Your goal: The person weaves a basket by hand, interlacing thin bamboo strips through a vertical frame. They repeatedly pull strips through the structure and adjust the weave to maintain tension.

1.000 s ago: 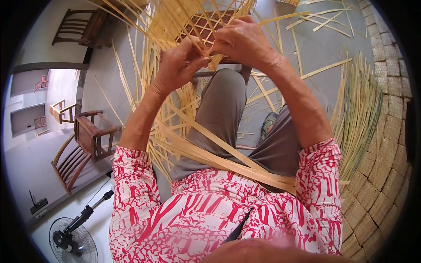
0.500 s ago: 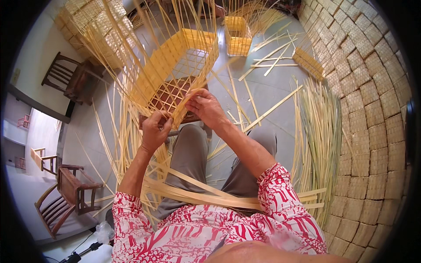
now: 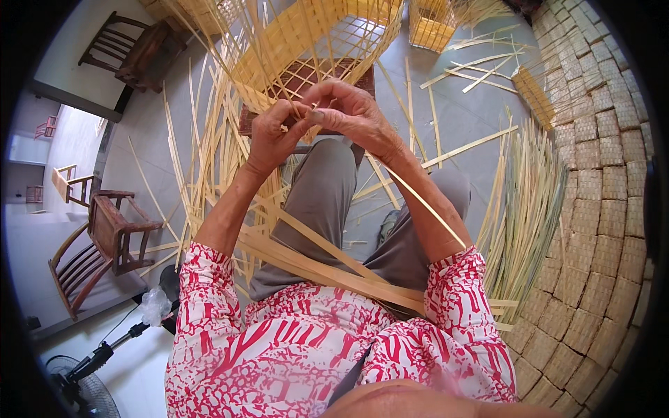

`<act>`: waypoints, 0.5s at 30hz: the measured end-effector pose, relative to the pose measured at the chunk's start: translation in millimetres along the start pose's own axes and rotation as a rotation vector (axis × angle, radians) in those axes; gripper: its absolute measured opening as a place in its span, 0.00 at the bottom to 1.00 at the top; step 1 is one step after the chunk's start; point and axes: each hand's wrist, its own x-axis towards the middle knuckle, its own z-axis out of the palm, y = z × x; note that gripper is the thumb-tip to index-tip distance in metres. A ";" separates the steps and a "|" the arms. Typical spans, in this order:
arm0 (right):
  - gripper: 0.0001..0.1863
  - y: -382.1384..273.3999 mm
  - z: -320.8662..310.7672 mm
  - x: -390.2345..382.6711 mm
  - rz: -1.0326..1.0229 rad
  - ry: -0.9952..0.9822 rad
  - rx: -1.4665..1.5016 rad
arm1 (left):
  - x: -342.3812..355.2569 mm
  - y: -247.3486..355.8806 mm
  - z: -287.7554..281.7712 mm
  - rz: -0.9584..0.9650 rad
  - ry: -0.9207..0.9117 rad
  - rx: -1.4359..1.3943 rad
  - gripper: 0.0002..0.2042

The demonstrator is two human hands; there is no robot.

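Pinching the near edge of the woven basket point(image 3: 282, 54), left hand point(image 3: 277, 136) beside right hand point(image 3: 357, 120), its body beyond.

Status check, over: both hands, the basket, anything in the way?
Left hand and right hand together, pinching near edge of basket. Basket above red-brown seat. Flat strips across lap, not blocking hands.
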 end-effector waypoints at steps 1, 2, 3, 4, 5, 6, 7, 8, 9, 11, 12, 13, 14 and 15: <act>0.17 5.4 -4.5 0.5 0.008 0.014 -0.016 | -0.9 -1.4 1.8 -0.002 0.011 -0.014 0.07; 0.16 11.5 -7.8 0.4 0.016 0.027 -0.032 | -2.3 -4.4 4.3 -0.004 0.022 -0.028 0.06; 0.15 17.3 -9.8 0.2 -0.008 0.081 -0.008 | -2.4 -7.0 6.5 -0.004 0.035 -0.044 0.06; 0.14 22.5 -10.3 0.1 -0.033 0.134 0.016 | -2.2 -8.4 7.3 0.005 0.031 -0.038 0.07; 0.14 26.3 -11.2 -0.1 -0.060 0.216 -0.005 | -2.1 -9.7 7.9 0.014 0.026 -0.031 0.08; 0.13 24.8 -6.9 1.6 -0.084 0.296 -0.021 | -2.4 -9.8 7.5 0.020 0.023 -0.020 0.09; 0.13 20.9 -1.5 3.5 -0.109 0.404 -0.082 | -2.6 -8.6 6.6 0.023 0.026 -0.001 0.09; 0.13 17.8 2.1 4.8 -0.135 0.512 -0.144 | -2.3 -5.9 5.3 0.026 0.029 0.019 0.09; 0.12 17.8 -2.6 7.6 -0.189 0.504 -0.199 | -1.7 -2.5 5.1 0.031 0.031 0.034 0.09; 0.10 13.8 -7.4 7.4 -0.109 0.467 -0.169 | -1.7 0.3 7.5 0.000 0.058 0.015 0.05; 0.10 11.5 -10.1 8.0 -0.071 0.449 -0.154 | -0.7 1.1 9.1 -0.014 0.070 0.006 0.04; 0.10 11.0 -13.8 9.5 -0.066 0.430 -0.200 | -0.8 0.3 9.8 -0.008 0.075 0.000 0.04; 0.11 10.8 -17.9 11.7 -0.060 0.411 -0.245 | -1.6 -1.6 9.7 -0.002 0.080 -0.006 0.04; 0.11 11.4 -21.9 13.2 -0.052 0.394 -0.290 | -2.4 -3.0 10.1 0.002 0.082 -0.013 0.04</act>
